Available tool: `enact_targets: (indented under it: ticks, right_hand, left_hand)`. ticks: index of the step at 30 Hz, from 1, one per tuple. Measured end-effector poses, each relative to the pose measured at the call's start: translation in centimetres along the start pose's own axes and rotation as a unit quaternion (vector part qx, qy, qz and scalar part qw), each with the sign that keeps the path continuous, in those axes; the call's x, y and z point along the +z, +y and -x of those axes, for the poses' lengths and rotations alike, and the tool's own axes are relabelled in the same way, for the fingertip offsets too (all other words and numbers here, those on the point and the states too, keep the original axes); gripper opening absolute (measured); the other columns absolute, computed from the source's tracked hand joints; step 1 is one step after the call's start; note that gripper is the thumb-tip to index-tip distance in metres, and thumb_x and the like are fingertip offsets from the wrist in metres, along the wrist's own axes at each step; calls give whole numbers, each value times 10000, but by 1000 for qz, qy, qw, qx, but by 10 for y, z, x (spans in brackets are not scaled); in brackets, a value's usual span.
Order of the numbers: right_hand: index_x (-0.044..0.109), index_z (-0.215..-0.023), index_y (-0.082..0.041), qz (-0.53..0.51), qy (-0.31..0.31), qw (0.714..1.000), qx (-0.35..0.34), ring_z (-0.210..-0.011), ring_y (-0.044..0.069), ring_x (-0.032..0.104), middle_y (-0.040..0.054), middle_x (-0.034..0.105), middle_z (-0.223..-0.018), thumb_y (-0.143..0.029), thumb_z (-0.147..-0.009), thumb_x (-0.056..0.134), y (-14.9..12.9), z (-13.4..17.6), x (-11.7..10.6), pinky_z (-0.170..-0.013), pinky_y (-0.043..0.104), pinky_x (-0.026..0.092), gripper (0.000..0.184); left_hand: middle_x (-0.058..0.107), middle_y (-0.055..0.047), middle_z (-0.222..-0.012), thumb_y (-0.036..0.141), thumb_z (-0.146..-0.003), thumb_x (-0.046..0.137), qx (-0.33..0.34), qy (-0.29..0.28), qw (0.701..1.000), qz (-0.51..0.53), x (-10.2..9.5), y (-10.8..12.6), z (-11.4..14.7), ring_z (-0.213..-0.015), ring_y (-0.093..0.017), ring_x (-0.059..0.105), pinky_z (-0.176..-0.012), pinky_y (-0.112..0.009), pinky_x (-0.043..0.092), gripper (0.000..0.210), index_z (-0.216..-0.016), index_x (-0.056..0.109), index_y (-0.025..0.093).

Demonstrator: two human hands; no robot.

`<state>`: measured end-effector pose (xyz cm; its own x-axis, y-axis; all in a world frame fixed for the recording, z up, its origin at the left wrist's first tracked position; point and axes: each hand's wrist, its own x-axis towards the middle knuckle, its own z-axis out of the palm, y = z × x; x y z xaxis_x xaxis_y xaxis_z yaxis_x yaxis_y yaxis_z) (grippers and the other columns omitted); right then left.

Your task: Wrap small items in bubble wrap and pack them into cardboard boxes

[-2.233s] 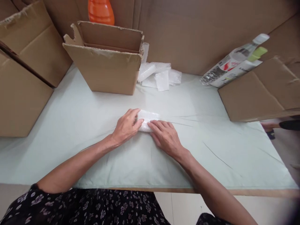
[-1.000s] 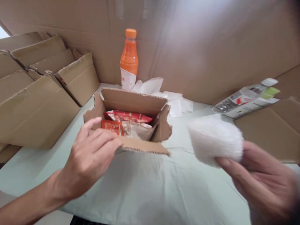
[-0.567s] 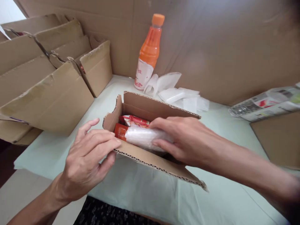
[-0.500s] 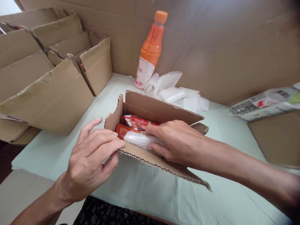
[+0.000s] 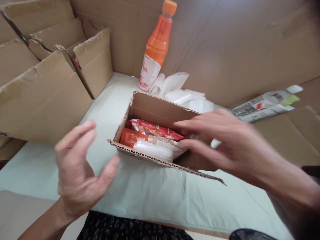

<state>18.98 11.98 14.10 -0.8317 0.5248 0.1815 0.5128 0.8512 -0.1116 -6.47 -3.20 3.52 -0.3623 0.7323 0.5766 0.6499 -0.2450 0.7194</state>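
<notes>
In the middle of the table stands an open cardboard box. Inside it lie a red snack packet, an orange and white packet, and a clear plastic-wrapped bundle along the near wall. My left hand hovers left of the box, fingers apart and holding nothing. Over the right part of the box is my right hand, blurred by motion. Its thumb and fingers are spread near the right ends of the packets, with nothing seen between them; whether the fingertips touch the packets I cannot tell.
Several open cardboard boxes crowd the left side. Behind the box stand an orange drink bottle and white plastic pieces. Printed plastic packaging leans over another carton at right. A pale green cloth covers the table.
My right hand has let go of the clear bundle and moved right and up. My left hand has left the box's near edge, moving left. The view has shifted slightly.
</notes>
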Motion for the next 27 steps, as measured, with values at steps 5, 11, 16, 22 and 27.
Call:
enact_targets:
  ticks: [5, 11, 16, 22, 27]
  right_hand:
    - [731, -1076, -290, -130, 166, 935, 285, -759, 220, 716, 38, 792, -931, -434, -926, 678, 13, 112, 31, -701, 345, 567, 214]
    - [690, -1171, -183, -275, 102, 923, 250, -916, 286, 716, 124, 764, -1073, -503, -889, 644, -1, 93, 129, -775, 406, 603, 429]
    - [712, -842, -172, -247, 128, 896, 347, -693, 257, 684, 109, 764, -810, -547, -858, 634, 34, 106, 118, -616, 356, 550, 383]
    - [735, -986, -183, -168, 179, 871, 425, -926, 353, 716, 143, 771, -945, -658, -823, 695, 38, 220, 111, -771, 464, 590, 504]
    - [570, -1404, -185, -236, 210, 874, 369, -1340, 391, 557, 181, 641, -1355, -817, -635, 768, 49, 235, 121, -1119, 570, 469, 1015]
  left_hand:
    - [551, -87, -1469, 368, -873, 733, -240, -77, 962, 107, 7, -30, 32, -1267, -294, 625, -1083, -483, 552, 654, -1475, 481, 318]
    - [655, -104, -1289, 390, -829, 737, -309, -149, 927, 150, 33, -34, 23, -1218, -299, 646, -998, -436, 581, 506, -1281, 590, 215]
    - [605, -117, -1391, 316, -777, 704, -237, -176, 931, 216, 95, 3, -5, -1327, -281, 563, -1004, -381, 570, 615, -1356, 539, 190]
    - [566, -141, -1468, 305, -779, 674, -224, -326, 873, 284, 147, 30, 2, -1331, -288, 561, -1040, -403, 549, 595, -1349, 553, 185]
    - [575, -134, -1439, 415, -811, 723, -244, -314, 886, 240, 144, 19, 12, -1362, -308, 547, -1054, -420, 541, 566, -1310, 562, 202]
